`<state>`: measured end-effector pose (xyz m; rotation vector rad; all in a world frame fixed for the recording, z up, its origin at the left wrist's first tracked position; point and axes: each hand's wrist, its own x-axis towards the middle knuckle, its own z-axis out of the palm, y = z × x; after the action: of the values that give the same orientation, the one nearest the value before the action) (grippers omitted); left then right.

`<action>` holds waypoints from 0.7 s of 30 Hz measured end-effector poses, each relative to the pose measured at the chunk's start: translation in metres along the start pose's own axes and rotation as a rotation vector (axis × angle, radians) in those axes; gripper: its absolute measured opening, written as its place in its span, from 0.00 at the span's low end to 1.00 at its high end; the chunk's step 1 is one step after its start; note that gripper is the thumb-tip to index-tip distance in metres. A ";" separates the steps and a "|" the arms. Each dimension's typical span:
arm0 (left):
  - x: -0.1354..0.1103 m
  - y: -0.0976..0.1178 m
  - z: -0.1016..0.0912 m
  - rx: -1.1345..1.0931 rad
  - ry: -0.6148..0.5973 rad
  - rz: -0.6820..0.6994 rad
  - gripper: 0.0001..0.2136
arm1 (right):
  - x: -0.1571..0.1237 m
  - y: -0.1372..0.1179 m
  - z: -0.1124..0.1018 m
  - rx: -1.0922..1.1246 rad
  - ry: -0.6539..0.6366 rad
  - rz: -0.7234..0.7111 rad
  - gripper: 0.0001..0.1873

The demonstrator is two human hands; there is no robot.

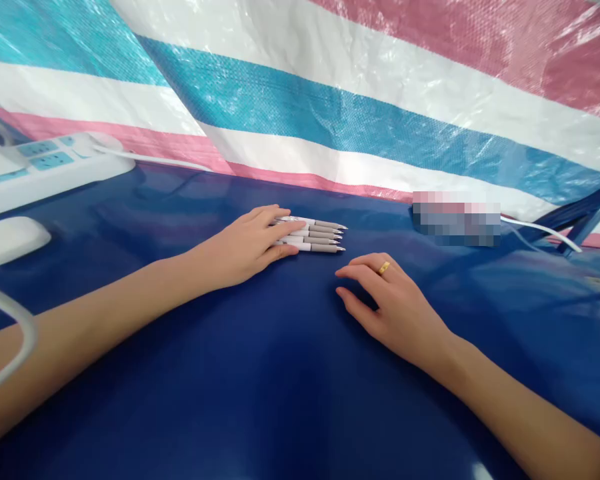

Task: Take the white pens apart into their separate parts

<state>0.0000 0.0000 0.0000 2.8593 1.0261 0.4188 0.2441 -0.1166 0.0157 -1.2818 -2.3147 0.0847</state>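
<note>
Several white pens (307, 239) with grey grips and silver tips lie side by side on the blue table, tips pointing right. My left hand (255, 243) is closed around their left ends. Its thumb presses along the near pen, the index finger rests across the top, and the other fingers reach over the far side. The pens' back ends are hidden under this hand. To the right and nearer to me, my right hand (395, 303) hovers at or just over the table, holding nothing. Its fingers are lightly bent, with a gap between thumb and forefinger, and a gold ring shows.
A white power strip (90, 160) with blue sockets stands at the back left, a white rounded object (13, 240) before it. A white cable (23, 323) loops at the left edge. Striped plastic sheeting (300, 87) hangs behind. A pixelated item (455, 219) lies back right.
</note>
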 end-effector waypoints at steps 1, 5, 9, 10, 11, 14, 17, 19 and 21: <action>0.000 0.000 -0.001 0.014 0.010 0.006 0.22 | 0.000 -0.001 0.000 0.015 -0.014 0.004 0.08; -0.003 0.009 -0.008 0.117 0.118 0.105 0.19 | -0.001 -0.001 0.001 0.073 -0.045 0.022 0.08; -0.006 0.019 -0.013 0.196 0.199 0.233 0.11 | -0.001 0.000 0.002 0.090 -0.039 0.030 0.08; -0.006 0.021 -0.014 0.213 0.210 0.254 0.10 | -0.001 0.000 0.002 0.088 -0.032 0.033 0.08; -0.006 0.023 -0.014 0.228 0.222 0.271 0.10 | 0.000 0.000 0.002 0.084 -0.024 0.035 0.08; -0.005 0.025 -0.014 0.274 0.243 0.290 0.09 | 0.000 0.000 0.002 0.070 -0.003 0.034 0.08; -0.006 0.028 -0.015 0.315 0.233 0.290 0.09 | 0.000 0.000 0.001 0.043 0.028 0.042 0.09; -0.011 0.032 -0.015 0.311 0.219 0.288 0.09 | 0.000 -0.001 0.000 0.013 0.087 0.051 0.12; -0.019 0.039 -0.014 0.291 0.198 0.271 0.09 | 0.000 -0.003 -0.001 -0.011 0.149 0.045 0.15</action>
<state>0.0058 -0.0428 0.0157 3.2914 0.7812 0.6311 0.2426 -0.1181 0.0177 -1.3007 -2.1642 -0.0084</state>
